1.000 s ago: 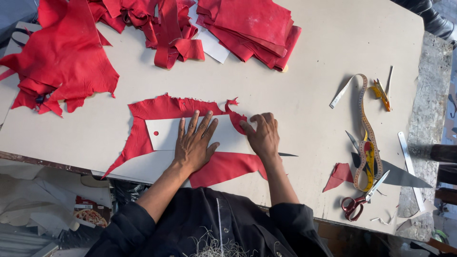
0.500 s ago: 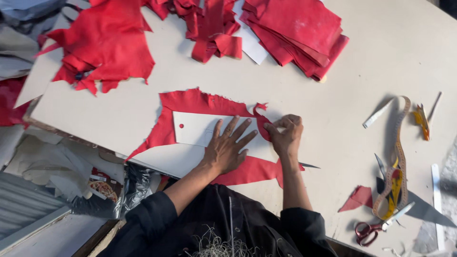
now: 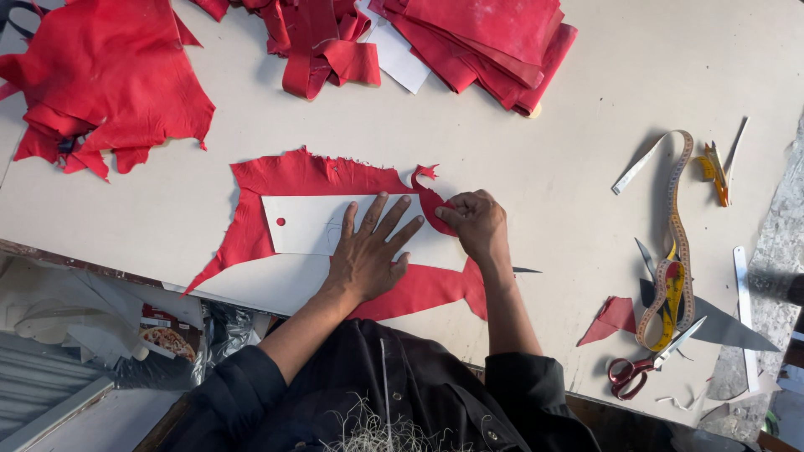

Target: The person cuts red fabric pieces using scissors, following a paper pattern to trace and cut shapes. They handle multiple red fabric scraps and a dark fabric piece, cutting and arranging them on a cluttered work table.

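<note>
A ragged piece of red leather (image 3: 293, 180) lies flat on the pale table (image 3: 586, 125). A white card template (image 3: 306, 224) with a small round hole rests on top of it. My left hand (image 3: 368, 251) presses flat on the template, fingers spread. At the template's right end my right hand (image 3: 477, 224) is closed, its fingertips pinching at the red leather edge; whether a small tool sits in it is hidden.
Heaps of red leather lie at the far left (image 3: 100, 75), centre (image 3: 322, 46) and a folded stack at the right (image 3: 494, 42). A tape measure (image 3: 674, 268), red-handled scissors (image 3: 641, 364), a red scrap (image 3: 611, 318) and white strips lie to the right. Clutter sits below the table's near edge.
The view has shifted sideways across the frames. Both hands stay on the template and leather, the left flat, the right working at the right end.
</note>
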### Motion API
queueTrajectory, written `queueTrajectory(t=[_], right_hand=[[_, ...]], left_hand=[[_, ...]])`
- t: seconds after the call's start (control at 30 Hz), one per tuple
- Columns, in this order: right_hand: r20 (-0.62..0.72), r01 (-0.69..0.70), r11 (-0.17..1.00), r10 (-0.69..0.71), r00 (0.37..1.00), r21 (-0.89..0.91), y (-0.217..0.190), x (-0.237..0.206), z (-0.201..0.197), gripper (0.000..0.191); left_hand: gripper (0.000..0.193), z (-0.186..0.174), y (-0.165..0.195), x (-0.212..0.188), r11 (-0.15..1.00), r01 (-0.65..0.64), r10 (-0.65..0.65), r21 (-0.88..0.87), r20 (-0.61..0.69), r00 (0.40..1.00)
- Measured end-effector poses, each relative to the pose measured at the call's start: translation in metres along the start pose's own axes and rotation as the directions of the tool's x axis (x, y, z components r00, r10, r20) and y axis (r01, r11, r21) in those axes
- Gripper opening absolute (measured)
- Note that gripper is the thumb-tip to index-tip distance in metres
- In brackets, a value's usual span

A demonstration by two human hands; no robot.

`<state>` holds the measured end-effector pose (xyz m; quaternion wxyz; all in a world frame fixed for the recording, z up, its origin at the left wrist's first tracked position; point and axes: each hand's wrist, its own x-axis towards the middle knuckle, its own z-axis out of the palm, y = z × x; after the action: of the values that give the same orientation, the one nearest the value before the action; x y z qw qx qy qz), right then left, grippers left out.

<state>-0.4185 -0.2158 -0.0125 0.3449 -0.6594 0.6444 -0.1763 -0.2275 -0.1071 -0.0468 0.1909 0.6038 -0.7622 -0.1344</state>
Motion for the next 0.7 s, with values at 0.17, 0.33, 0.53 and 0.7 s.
queueTrajectory(t=[0.17, 0.33, 0.53, 0.7], right_hand=[[-0.268, -0.037, 0.989, -0.004, 0.963, -0.147, -0.007, -0.006, 0.016, 0.022], [-0.358, 0.061, 0.939, -0.188, 0.914, -0.338, -0.010, -0.023, 0.024, 0.021], [-0.110, 0.699, 0.683, -0.728, 0.677, -0.212, -0.015, -0.064, 0.069, 0.021], [0.057, 0.642, 0.707, -0.658, 0.751, -0.298, -0.039, -0.065, 0.106, 0.043]], left_hand=[[0.065, 0.004, -0.001, 0.000, 1.000, 0.017, -0.017, 0.000, 0.029, 0.999], [0.066, 0.006, -0.001, -0.002, 1.000, 0.027, -0.027, -0.001, 0.060, 0.998], [0.062, -0.021, -0.030, -0.011, 0.957, 0.046, -0.107, -0.286, -0.201, 0.974], [0.049, -0.082, -0.115, -0.027, 0.821, 0.571, -0.477, -0.002, -0.552, 0.684]])
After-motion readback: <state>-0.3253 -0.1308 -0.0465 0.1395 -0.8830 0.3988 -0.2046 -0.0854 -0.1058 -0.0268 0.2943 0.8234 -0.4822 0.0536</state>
